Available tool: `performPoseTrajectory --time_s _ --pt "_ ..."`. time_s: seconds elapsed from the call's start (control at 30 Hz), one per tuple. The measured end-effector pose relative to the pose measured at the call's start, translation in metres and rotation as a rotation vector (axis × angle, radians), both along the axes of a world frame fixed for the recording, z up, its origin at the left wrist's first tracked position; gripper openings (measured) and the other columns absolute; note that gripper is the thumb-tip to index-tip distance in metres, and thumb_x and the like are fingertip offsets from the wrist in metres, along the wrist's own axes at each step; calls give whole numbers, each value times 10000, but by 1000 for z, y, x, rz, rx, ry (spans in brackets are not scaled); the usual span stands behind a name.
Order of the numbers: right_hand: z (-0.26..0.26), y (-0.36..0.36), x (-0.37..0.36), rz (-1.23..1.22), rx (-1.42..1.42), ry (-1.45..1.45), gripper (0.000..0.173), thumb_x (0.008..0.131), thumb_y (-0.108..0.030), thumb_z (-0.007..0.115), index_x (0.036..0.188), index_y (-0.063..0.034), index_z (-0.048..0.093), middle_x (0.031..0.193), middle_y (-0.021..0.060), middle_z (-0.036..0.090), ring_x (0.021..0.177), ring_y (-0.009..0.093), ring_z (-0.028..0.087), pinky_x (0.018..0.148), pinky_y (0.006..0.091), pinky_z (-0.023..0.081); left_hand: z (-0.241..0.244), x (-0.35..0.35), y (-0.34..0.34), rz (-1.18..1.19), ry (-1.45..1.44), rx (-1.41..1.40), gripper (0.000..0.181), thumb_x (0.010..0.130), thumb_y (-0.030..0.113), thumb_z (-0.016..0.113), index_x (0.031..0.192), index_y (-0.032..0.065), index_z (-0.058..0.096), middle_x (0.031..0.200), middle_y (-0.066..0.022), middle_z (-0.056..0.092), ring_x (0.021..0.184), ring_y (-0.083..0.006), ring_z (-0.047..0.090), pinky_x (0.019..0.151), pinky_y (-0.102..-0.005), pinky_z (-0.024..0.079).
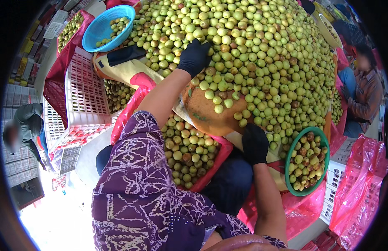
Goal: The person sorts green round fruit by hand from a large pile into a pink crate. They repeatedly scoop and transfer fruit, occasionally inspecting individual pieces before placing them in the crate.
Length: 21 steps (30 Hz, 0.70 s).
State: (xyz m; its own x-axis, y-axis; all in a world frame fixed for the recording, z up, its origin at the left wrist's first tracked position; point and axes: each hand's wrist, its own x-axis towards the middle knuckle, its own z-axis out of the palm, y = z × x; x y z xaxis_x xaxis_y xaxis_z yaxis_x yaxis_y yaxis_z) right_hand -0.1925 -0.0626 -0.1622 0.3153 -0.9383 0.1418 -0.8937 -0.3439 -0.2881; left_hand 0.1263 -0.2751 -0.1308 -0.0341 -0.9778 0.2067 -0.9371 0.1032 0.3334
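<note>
A large heap of green and brownish round fruits, apparently jujubes (263,62), spreads before me. My left hand (194,58), in a black glove, reaches onto the heap's near left part, its fingers among the fruits; whether it grips one is hidden. My right hand (256,143), also black-gloved, is at the heap's near edge, beside a few loose fruits; its fingertips are hard to make out. Between the hands lies an orange-brown cloth (209,108) with bits of leaf. Below it, a crate or bag lined with pink plastic (226,149) holds more fruits (189,153).
A blue plastic basket (90,34) and a dark phone-like slab (125,55) are at the upper left. A green basket (326,166) of browner fruits stands right. White plastic crates (87,91) flank me. One person (364,94) sits at right; another (27,122) bends at left.
</note>
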Motion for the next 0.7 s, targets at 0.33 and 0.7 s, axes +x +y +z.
performPoseTrajectory --time_s 0.33,0.7 --pt "10 -3 8 4 -156 26 94 872 -175 576 910 -98 612 852 114 626 803 309 629 711 417 517 1 24 13 72 339 -127 521 831 368 764 1294 184 613 1170 -152 644 1058 -330 650 921 -422 527" --pt "1 -5 6 39 -194 212 78 863 -146 559 875 -106 625 846 81 634 795 291 637 700 401 519 24 95 241 -560 124 712 531 828 290 768 1312 129 620 1056 -143 695 940 -323 688 864 -414 542"
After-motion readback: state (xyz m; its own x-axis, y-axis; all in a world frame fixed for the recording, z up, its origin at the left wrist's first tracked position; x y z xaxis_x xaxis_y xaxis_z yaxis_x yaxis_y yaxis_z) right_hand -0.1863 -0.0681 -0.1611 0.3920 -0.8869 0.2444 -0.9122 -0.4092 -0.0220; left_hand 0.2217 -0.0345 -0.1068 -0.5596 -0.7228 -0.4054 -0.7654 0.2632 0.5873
